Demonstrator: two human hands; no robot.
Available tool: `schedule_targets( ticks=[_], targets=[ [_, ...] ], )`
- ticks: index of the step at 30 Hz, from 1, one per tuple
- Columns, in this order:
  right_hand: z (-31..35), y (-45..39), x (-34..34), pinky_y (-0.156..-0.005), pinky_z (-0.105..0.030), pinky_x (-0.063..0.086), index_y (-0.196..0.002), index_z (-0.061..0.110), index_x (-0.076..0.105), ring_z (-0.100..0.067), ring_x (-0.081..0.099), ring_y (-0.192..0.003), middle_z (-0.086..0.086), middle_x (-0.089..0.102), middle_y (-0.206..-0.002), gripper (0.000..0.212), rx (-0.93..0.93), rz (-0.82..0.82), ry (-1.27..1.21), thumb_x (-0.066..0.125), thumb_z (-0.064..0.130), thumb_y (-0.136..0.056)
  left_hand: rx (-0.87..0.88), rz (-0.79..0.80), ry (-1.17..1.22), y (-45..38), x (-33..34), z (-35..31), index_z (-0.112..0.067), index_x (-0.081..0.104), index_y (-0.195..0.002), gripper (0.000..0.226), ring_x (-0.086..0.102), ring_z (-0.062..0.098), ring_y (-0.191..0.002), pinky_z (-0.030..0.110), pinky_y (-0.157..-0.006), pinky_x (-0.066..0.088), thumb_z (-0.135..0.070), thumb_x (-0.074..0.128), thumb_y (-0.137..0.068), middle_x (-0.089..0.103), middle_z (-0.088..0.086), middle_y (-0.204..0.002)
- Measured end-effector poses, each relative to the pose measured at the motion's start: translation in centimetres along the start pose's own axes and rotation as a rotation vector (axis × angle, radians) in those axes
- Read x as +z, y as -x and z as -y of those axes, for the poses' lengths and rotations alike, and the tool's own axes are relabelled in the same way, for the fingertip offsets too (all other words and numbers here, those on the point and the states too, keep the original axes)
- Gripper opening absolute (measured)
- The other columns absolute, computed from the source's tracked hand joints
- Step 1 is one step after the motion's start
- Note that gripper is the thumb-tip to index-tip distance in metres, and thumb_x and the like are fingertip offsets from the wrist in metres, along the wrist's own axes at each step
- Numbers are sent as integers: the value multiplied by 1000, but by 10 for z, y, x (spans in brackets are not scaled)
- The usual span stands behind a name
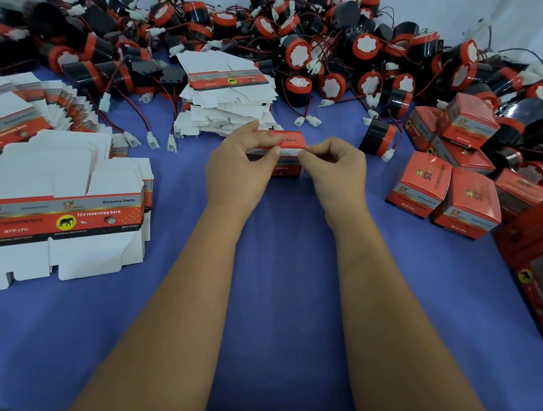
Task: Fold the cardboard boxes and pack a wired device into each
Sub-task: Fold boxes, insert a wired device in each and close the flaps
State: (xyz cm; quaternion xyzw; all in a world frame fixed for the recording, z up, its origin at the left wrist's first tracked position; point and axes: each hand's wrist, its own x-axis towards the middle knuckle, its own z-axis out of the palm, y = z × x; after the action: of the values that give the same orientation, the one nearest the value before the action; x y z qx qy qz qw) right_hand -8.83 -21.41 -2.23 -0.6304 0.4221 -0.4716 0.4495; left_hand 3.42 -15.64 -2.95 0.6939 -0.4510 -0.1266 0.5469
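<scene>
We see a blue counter, red-and-black wired horns with white connectors, white flat box blanks with red-grey bands, and red folded boxes.

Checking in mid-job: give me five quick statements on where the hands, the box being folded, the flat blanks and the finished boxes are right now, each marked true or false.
1. Both the left hand and the right hand hold the box being folded. True.
2. The finished boxes are piled on the person's left. False: they sit on the right side of the blue table.
3. A stack of flat blanks lies near the left forearm, printed side up. True.
4. The loose wired devices are heaped along the far edge of the table. True.
5. The box in the hands rests closed among the finished ones. False: it is held at the table's centre, apart from them.
</scene>
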Motion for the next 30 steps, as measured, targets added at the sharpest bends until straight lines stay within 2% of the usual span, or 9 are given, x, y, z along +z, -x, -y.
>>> schedule_targets(
  ticks=[3,5,10,13,21,23,26,28,30],
  targets=[
    [1,-3,-1,-75,-35,56,-66,6,62,-14,59,-74,-3,63,-69,19,118,6,-107,61,5,-85,-22,-20,69,1,2,0,-25,75,-108,20,50,6,-129,21,-103,43,-19,69,-90,54,-3,-145],
    [2,-5,-2,-80,-32,56,-70,9,64,-16,63,-80,-2,67,-74,21,174,6,-199,59,10,-91,-38,-25,80,1,3,0,-24,76,-107,20,52,3,-125,18,-100,44,-18,68,-89,55,-3,-144],
    [-1,-5,4,-68,-21,50,-87,13,56,-8,55,-76,3,60,-84,13,121,-1,-53,61,23,-95,-88,0,149,1,5,1,-22,78,-103,18,57,0,-115,12,-85,47,-27,66,-91,56,-8,-143],
    [0,-6,5,-53,-8,44,-96,15,54,-3,53,-72,6,57,-85,8,98,-6,1,61,19,-95,-99,-15,167,0,6,2,-21,75,-112,22,56,-2,-115,13,-88,47,-27,63,-95,57,-10,-141],
    [3,-8,4,-49,-7,43,-98,16,50,-4,52,-75,7,55,-86,13,107,6,61,62,17,-93,-120,-114,300,-1,7,0,-21,46,-145,52,58,-19,-93,0,-69,42,-5,56,-96,64,-3,-130],
    [5,-8,4,-47,-6,42,-99,15,50,-4,52,-76,5,56,-88,12,107,24,68,60,16,-94,-109,-97,275,-1,8,-1,-22,45,-146,53,58,-10,-104,4,-74,47,-7,56,-97,60,-3,-136],
    [7,-8,6,-49,-7,44,-104,19,54,-6,56,-81,0,60,-105,12,81,69,76,55,11,-96,-82,-70,174,-2,8,-1,-21,56,-138,40,50,5,-128,14,-99,44,-11,54,-99,54,-5,-143],
    [6,-5,9,-53,-6,45,-108,23,60,-4,57,-81,2,60,-111,19,54,63,111,51,11,-97,-62,-43,119,-1,9,-1,-22,66,-125,31,45,5,-133,9,-96,39,-12,50,-100,50,-6,-148],
    [4,-1,11,-57,-5,46,-108,23,66,0,58,-79,8,63,-100,23,57,24,71,49,11,-97,-54,-28,87,1,10,0,-24,68,-119,29,45,4,-132,3,-88,39,-14,48,-101,49,-8,-149]
  ],
)
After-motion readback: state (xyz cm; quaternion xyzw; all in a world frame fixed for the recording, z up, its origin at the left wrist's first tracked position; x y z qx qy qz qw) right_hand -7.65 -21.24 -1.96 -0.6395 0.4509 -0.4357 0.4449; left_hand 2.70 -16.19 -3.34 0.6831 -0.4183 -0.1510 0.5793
